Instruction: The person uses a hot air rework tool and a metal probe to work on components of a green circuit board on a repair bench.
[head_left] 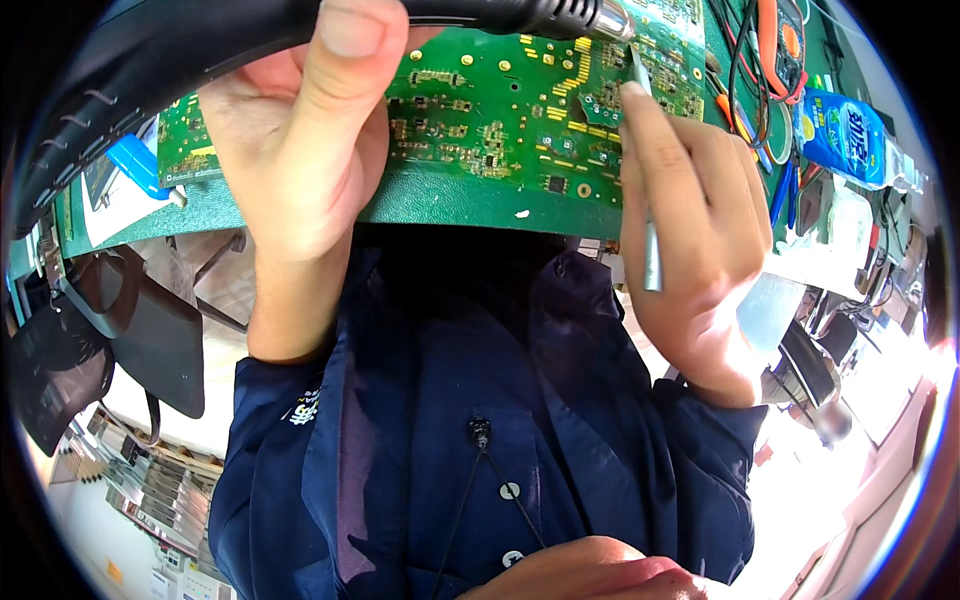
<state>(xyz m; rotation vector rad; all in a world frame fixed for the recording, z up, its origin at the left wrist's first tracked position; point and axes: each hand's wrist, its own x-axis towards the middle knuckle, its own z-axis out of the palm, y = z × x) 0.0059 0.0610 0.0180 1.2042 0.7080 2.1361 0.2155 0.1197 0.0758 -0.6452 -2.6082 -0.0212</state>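
Observation:
My left hand point(310, 130) is closed around the black handle of a hot air gun point(480, 14), thumb on top. Its metal nozzle point(612, 20) points at the upper right part of a large green circuit board point(480, 85). Metal tweezers point(652, 255) are pinched in my right hand point(690, 200), their tips down at the board just below the nozzle. Whether the tips grip a component is too small to tell. Small chips and rows of gold pads cover the board, which lies on a green mat point(450, 207); my hands hide parts of it.
Right of the board lie an orange-and-black meter point(782, 42) with leads, a blue soft pack point(845, 138), blue-handled pliers point(785, 195) and other hand tools. At the left are a blue tool point(138, 165) and white paper point(105, 212). A dark chair point(150, 340) stands beyond the table edge.

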